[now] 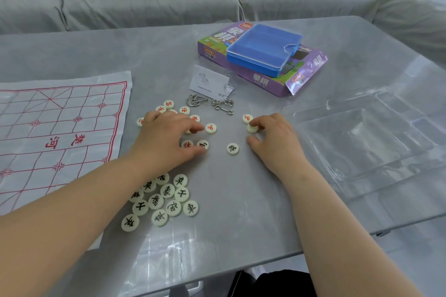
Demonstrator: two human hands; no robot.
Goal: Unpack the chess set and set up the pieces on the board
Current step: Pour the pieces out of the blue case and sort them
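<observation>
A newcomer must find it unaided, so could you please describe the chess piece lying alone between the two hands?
Start at the grey table, in the gap between the left hand and the right hand. There a cream round piece lies flat, touching nothing. Unlike the red-lettered pieces just beyond it, its character is black.
</observation>
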